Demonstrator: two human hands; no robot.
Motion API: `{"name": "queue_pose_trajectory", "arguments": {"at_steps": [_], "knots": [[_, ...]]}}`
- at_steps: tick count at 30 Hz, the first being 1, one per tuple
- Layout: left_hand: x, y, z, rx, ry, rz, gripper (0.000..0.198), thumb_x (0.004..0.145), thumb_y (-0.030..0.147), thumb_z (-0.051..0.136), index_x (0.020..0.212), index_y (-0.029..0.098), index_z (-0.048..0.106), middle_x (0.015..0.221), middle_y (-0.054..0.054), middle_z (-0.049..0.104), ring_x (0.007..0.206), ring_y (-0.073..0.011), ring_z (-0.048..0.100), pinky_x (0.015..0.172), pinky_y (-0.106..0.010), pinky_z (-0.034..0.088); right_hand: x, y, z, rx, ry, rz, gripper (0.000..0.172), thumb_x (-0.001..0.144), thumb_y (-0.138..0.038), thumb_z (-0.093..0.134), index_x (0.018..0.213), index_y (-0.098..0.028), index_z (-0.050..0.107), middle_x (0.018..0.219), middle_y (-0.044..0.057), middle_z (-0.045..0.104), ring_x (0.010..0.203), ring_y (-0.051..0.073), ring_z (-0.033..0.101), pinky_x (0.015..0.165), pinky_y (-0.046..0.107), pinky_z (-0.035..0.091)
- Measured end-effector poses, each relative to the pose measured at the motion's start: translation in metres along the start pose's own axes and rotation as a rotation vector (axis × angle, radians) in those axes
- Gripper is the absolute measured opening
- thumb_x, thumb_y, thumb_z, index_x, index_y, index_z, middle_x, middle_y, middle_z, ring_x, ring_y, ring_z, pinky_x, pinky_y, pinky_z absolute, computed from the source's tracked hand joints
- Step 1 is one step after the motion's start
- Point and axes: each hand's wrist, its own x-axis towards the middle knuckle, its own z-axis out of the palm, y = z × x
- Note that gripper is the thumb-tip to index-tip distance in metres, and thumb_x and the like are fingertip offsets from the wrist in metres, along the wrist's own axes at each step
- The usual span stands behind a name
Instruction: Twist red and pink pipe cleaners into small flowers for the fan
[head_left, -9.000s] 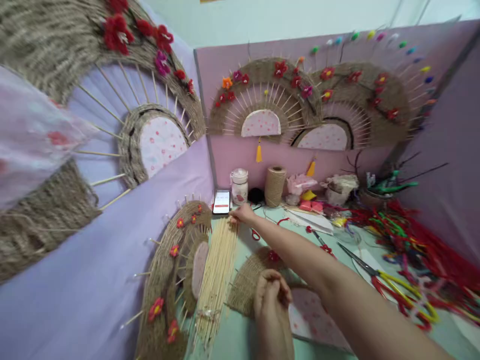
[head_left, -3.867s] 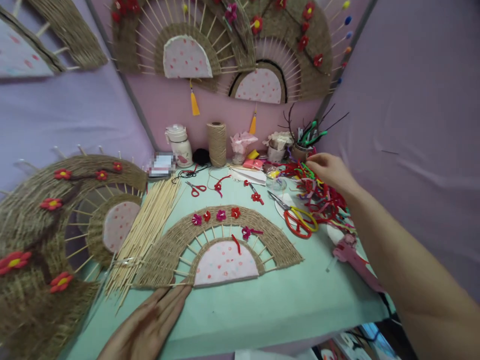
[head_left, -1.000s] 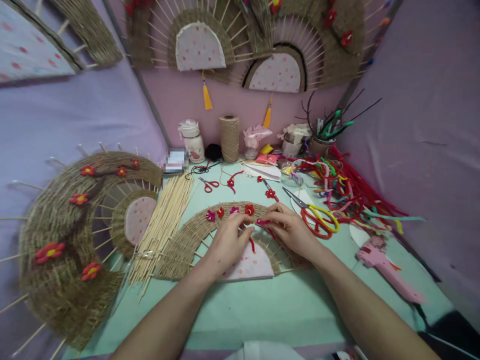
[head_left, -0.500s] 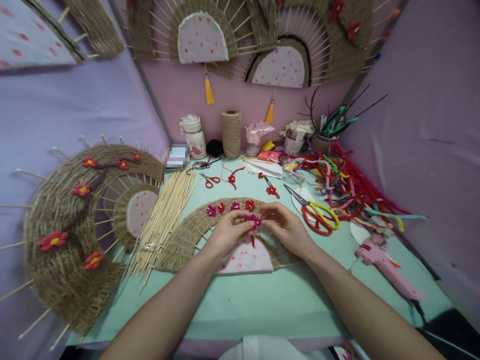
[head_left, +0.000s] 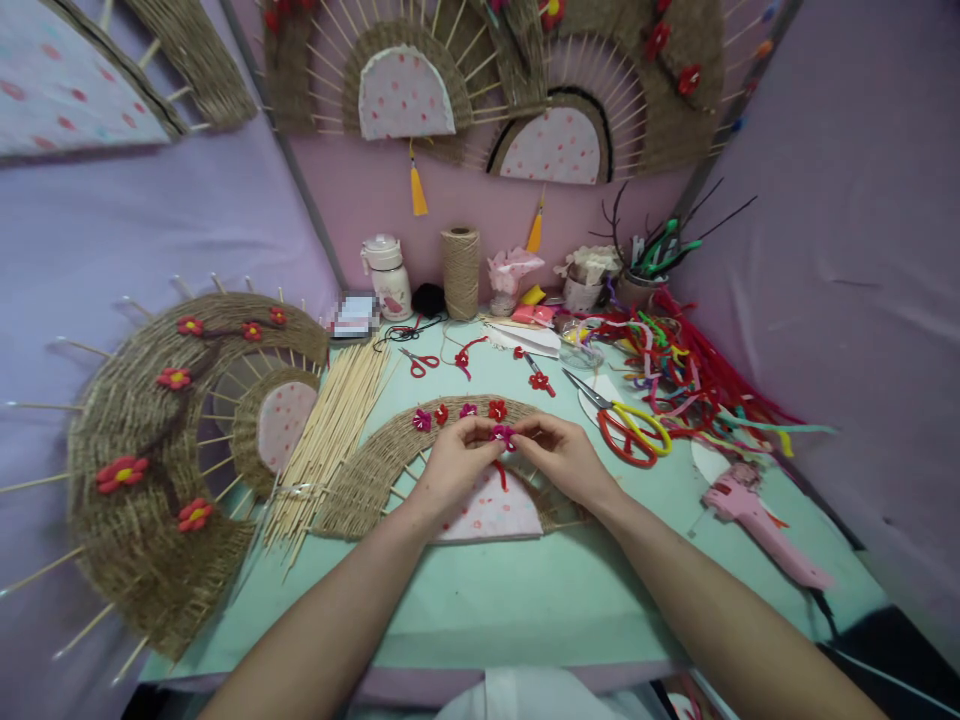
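Between my two hands is a small magenta pipe-cleaner flower [head_left: 503, 435], with a red stem end hanging below it. My left hand [head_left: 459, 462] pinches its left side between thumb and fingertips. On the other side, my right hand [head_left: 561, 455] grips its petals the same way. Both hands hover over a half-round woven twine fan [head_left: 349, 495] with a red-spotted white centre [head_left: 487, 515]. Along the fan's upper rim sit several flowers, among them a magenta one [head_left: 422, 420] and a red one [head_left: 497, 409].
Red-and-yellow scissors [head_left: 626, 425] and a pink glue gun [head_left: 765, 525] lie to the right, below tangled pipe cleaners [head_left: 675, 360]. Thin sticks [head_left: 330, 440] and a larger woven fan [head_left: 135, 430] are at left. A twine spool [head_left: 460, 275] and a white bottle [head_left: 386, 280] stand behind.
My right hand has come slightly closer to my left, its fingers now pressed onto the flower's right side. The camera view has shifted a little.
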Motion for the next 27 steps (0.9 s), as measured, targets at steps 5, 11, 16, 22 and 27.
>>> {"name": "queue_pose_trajectory", "arguments": {"at_steps": [5,11,16,22,27], "knots": [[0.000,0.001,0.001,-0.144,0.007,-0.052,0.021,0.059,0.022,0.073,0.076,0.012,0.067,0.073,-0.005,0.065,0.065,-0.0109,0.056,0.065,-0.024,0.043,0.003,-0.003,0.001,0.031,0.026,0.042,0.013,0.075,-0.029,0.059,0.077,-0.017,0.064,0.074,0.002,0.066,0.069,0.015,0.059,0.064,0.026,0.046],[0.001,0.004,-0.002,-0.319,0.063,-0.080,0.020,0.056,0.021,0.075,0.073,0.014,0.065,0.073,-0.003,0.064,0.064,-0.0088,0.055,0.061,-0.022,0.043,0.013,-0.013,0.015,0.089,0.063,0.055,0.013,0.072,-0.029,0.058,0.069,-0.017,0.059,0.064,-0.001,0.060,0.059,0.012,0.052,0.057,0.023,0.041],[0.008,-0.001,-0.010,-0.324,0.100,-0.014,0.025,0.057,0.022,0.075,0.078,0.014,0.065,0.078,-0.003,0.065,0.066,-0.0088,0.057,0.067,-0.023,0.046,0.023,-0.017,0.035,-0.052,0.153,-0.010,0.011,0.071,-0.027,0.055,0.067,-0.017,0.059,0.064,-0.001,0.061,0.060,0.013,0.053,0.058,0.024,0.041],[0.018,-0.012,-0.017,-0.157,0.207,0.221,0.017,0.061,0.024,0.070,0.074,0.014,0.064,0.072,-0.002,0.066,0.067,-0.0115,0.059,0.070,-0.025,0.047,0.028,-0.025,0.045,-0.381,0.257,-0.107,0.014,0.072,-0.026,0.052,0.060,-0.019,0.056,0.057,-0.001,0.059,0.054,0.012,0.050,0.054,0.024,0.034],[0.018,-0.009,-0.022,0.075,0.261,0.309,0.011,0.060,0.021,0.067,0.069,0.015,0.066,0.067,-0.002,0.066,0.065,-0.0135,0.059,0.066,-0.025,0.045,0.031,-0.019,0.050,-0.389,0.258,-0.048,0.016,0.071,-0.028,0.053,0.058,-0.019,0.055,0.056,-0.001,0.058,0.053,0.012,0.049,0.051,0.024,0.033]]}}
